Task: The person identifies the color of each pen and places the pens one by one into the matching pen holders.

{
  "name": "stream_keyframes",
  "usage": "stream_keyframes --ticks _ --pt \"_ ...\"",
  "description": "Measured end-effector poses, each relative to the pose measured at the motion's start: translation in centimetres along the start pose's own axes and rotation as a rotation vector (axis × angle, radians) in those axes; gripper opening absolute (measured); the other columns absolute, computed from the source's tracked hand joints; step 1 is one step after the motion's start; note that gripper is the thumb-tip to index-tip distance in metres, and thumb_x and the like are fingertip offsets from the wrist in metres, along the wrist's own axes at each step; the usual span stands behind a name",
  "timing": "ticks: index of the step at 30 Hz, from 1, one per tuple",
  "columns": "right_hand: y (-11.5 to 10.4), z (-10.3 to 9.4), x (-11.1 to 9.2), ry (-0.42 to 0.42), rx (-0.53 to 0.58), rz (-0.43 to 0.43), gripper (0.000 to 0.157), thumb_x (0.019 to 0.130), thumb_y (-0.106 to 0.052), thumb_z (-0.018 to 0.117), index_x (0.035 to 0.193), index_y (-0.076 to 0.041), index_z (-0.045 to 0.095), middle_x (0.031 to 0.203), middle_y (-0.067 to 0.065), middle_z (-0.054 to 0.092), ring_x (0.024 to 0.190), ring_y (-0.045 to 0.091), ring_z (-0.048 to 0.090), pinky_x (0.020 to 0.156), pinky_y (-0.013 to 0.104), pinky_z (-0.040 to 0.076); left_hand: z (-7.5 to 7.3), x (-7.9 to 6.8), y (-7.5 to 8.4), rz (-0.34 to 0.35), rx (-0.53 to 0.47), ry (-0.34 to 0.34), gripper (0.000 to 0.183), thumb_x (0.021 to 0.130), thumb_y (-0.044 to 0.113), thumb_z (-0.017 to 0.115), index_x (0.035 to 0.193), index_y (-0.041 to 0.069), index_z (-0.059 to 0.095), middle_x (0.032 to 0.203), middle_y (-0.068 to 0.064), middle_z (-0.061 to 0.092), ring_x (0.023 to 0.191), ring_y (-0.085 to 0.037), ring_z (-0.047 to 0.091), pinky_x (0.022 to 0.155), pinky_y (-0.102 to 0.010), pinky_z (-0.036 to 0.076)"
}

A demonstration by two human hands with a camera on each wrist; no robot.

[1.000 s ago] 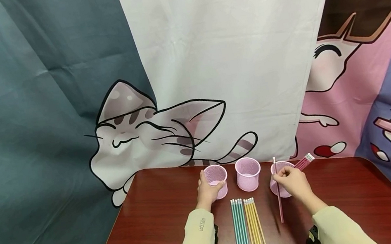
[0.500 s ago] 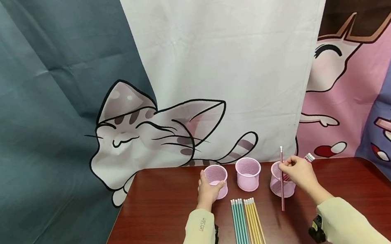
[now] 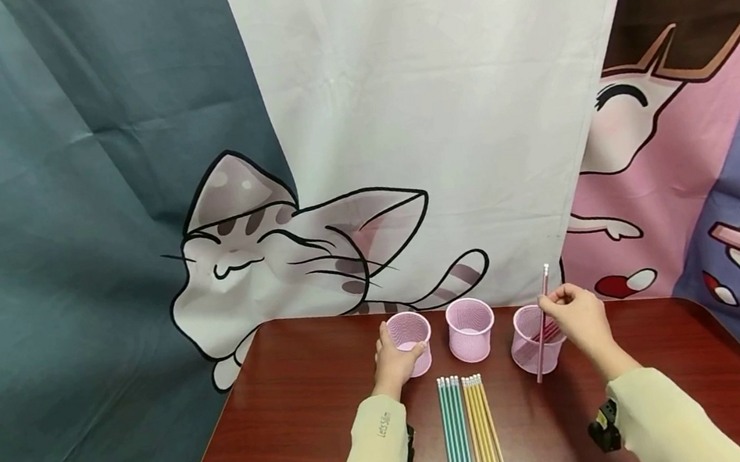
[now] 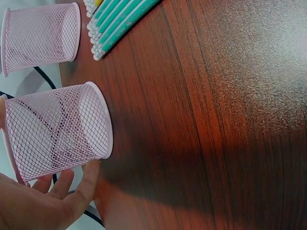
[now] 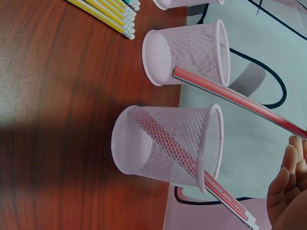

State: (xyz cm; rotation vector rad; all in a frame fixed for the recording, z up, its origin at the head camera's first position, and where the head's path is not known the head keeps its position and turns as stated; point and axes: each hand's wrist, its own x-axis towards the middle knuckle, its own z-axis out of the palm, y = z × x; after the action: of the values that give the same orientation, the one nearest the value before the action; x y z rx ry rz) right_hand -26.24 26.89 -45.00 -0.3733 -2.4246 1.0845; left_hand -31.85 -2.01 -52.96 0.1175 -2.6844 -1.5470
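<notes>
My left hand (image 3: pixel 392 362) holds the left pink mesh pencil cup (image 4: pixel 57 132), its thumb near the rim and its fingers along the side. My right hand (image 3: pixel 583 321) pinches a pink pencil (image 5: pixel 230 95) near its white eraser end. That pencil slants with the eraser up, and in the head view it overlaps the front of the right mesh pencil cup (image 3: pixel 528 355). In the right wrist view its lower end stands outside that cup, above the rim. Several pink pencils (image 5: pixel 223 197) lean inside the right cup, erasers sticking out.
Between the two held places stands a middle pink mesh cup (image 3: pixel 472 341). Several green pencils (image 3: pixel 456 440) and several yellow pencils (image 3: pixel 482 436) lie side by side on the brown wooden table (image 3: pixel 285 432). A printed cloth (image 3: pixel 450 93) hangs behind the table.
My right hand has moved right and slightly up with the pink pencil, whose lower end has risen toward the right cup. The left hand stays on its cup.
</notes>
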Motion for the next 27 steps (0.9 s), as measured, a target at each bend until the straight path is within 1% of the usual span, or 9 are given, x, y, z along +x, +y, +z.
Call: stream_keyframes --ticks 4,10,13,18,23,27 --pt "-0.2 -0.6 0.4 0.054 0.032 0.035 0.018 0.08 -0.022 0.066 0.076 -0.005 0.063 0.061 -0.001 0.055 0.057 0.01 0.047 0.05 0.023 0.037 0.0 0.0 0.0 0.002 -0.003 0.006 0.094 0.072 0.029 0.079 0.145 0.008 0.024 0.135 -0.026 0.038 0.118 -0.046 0.038 0.091 -0.058 0.036" --pt "0.0 -1.4 1.0 0.112 0.076 0.081 0.021 0.081 -0.024 0.066 0.08 -0.003 0.063 0.057 -0.008 0.054 0.051 0.002 0.046 0.048 0.02 0.036 0.2 0.1 -0.2 0.006 0.003 0.008 0.094 0.071 0.03 0.079 0.145 0.008 0.024 0.135 -0.025 0.038 0.118 -0.045 0.039 0.091 -0.057 0.036" --pt "0.1 -1.7 1.3 0.153 0.079 0.097 0.025 0.081 -0.027 0.067 0.081 -0.003 0.064 0.056 -0.012 0.051 0.052 0.001 0.044 0.049 0.019 0.035 0.3 0.1 -0.2 0.003 0.011 0.008 0.095 0.071 0.031 0.079 0.145 0.008 0.023 0.135 -0.025 0.038 0.118 -0.045 0.039 0.092 -0.057 0.036" --pt "0.3 -2.1 1.5 0.215 0.121 0.133 0.025 0.081 -0.029 0.068 0.081 -0.004 0.064 0.054 -0.018 0.049 0.052 0.001 0.043 0.05 0.018 0.035 0.3 0.1 -0.3 0.002 0.018 0.007 0.095 0.072 0.03 0.079 0.145 0.008 0.023 0.135 -0.025 0.038 0.118 -0.045 0.039 0.092 -0.057 0.036" --pt "0.5 -2.4 1.7 0.245 0.174 0.166 0.023 0.081 -0.029 0.068 0.08 -0.006 0.064 0.052 -0.023 0.048 0.048 -0.004 0.045 0.049 0.015 0.035 0.3 0.2 -0.3 0.006 0.023 0.011 0.095 0.072 0.031 0.078 0.145 0.008 0.023 0.134 -0.025 0.038 0.118 -0.045 0.039 0.092 -0.056 0.037" --pt "0.6 -2.5 1.8 0.257 0.216 0.194 0.02 0.081 -0.029 0.067 0.079 -0.009 0.062 0.051 -0.023 0.049 0.045 -0.006 0.048 0.045 0.013 0.037 0.3 0.2 -0.4 0.01 0.024 0.011 0.095 0.071 0.031 0.078 0.145 0.007 0.023 0.134 -0.025 0.038 0.118 -0.045 0.04 0.092 -0.056 0.037"
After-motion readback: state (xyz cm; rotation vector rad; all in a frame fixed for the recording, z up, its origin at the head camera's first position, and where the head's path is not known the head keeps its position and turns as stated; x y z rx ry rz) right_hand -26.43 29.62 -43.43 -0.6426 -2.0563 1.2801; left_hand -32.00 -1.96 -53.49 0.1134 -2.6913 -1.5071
